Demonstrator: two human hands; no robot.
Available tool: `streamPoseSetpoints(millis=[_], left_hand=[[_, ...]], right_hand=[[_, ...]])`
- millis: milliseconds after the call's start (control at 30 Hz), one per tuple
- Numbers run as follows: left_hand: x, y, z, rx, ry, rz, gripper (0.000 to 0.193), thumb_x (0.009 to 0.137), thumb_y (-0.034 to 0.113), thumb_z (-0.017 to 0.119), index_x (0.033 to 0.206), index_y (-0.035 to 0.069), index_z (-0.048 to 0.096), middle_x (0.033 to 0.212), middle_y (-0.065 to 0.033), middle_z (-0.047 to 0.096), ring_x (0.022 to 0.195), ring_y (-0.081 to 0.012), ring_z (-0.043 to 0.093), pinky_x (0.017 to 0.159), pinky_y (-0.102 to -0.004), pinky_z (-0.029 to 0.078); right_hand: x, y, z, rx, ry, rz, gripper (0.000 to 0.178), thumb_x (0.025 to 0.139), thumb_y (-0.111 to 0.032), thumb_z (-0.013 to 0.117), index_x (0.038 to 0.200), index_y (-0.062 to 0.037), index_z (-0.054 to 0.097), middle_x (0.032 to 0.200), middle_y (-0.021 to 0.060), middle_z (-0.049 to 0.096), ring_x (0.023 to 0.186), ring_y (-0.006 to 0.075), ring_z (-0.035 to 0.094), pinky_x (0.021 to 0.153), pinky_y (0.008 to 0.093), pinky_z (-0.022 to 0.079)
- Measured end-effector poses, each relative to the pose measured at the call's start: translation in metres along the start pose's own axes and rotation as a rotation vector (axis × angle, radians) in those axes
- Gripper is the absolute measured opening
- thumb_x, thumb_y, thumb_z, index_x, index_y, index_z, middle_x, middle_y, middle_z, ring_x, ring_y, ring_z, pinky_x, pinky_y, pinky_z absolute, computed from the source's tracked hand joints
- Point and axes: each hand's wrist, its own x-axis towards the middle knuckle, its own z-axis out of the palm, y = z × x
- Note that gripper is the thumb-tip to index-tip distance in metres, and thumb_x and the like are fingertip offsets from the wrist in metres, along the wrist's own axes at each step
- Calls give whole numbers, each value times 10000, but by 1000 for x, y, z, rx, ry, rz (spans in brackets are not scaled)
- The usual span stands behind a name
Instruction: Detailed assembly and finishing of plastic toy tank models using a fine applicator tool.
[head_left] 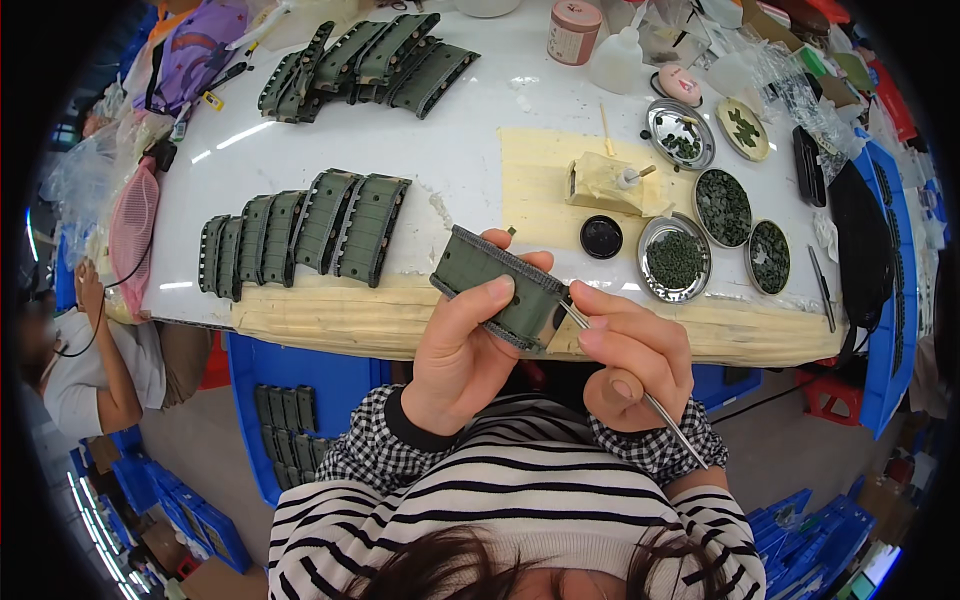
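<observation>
My left hand is closed round a dark green camouflage model part, long and box-like with ridged edges. It tilts down to the right above the table's front edge. My right hand pinches slim metal tweezers, their tip against the right end of the part. A tiny green piece shows just beyond the part; I cannot tell whether it touches it. Similar green parts stand in a row at the left, and more lie in a pile farther back.
Round tins of small green pieces and metal dishes stand at the right. Near them are a black round lid, a taped block and a dark tool. Blue trays sit below the table; a person is at the left.
</observation>
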Motion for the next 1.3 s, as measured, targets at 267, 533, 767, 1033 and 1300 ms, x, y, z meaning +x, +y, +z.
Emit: streamPoseSetpoints(millis=[267, 533, 767, 1033, 1300], left_hand=[[0, -1, -4, -28, -34, 10, 424, 908, 91, 540, 1303, 133, 394, 1251, -148, 539, 1104, -234, 578, 907, -400, 520], [1, 0, -4, -10, -38, -2, 432, 904, 92, 546, 1306, 132, 392, 1247, -150, 546, 1098, -234, 584, 895, -406, 531], [-3, 9, 0, 186, -12, 12, 446, 894, 76, 569, 1304, 90, 396, 1183, -173, 583, 1040, -231, 616, 862, -378, 552], [-1, 8, 8, 347, -61, 14, 384, 907, 38, 567, 1260, 19, 417, 1101, -198, 618, 1062, -262, 618, 883, -368, 543], [0, 10, 8, 387, -52, -9, 631, 900, -32, 553, 1441, 68, 245, 1154, -203, 580, 1105, -308, 603, 913, -401, 539]], right_hand=[[-2, 0, 1, -9, -16, 5, 267, 962, -139, 527, 1101, 84, 577, 1064, 197, 567, 1054, 391, 624, 871, 399, 559], [-1, -1, -2, 70, -3, 49, 295, 974, -180, 519, 1113, 74, 574, 1075, 189, 558, 1057, 383, 622, 885, 405, 547], [8, 17, -44, -68, 259, 289, 248, 990, -175, 501, 973, 30, 640, 875, 124, 628, 799, 197, 598, 740, 290, 487], [10, 37, -73, -395, 15, 442, 128, 910, -125, 600, 875, -23, 669, 795, 96, 620, 740, 233, 548, 670, 324, 413], [13, 43, -72, -549, -43, 380, 128, 898, -158, 611, 854, -49, 661, 800, 78, 630, 735, 257, 531, 698, 352, 392]])
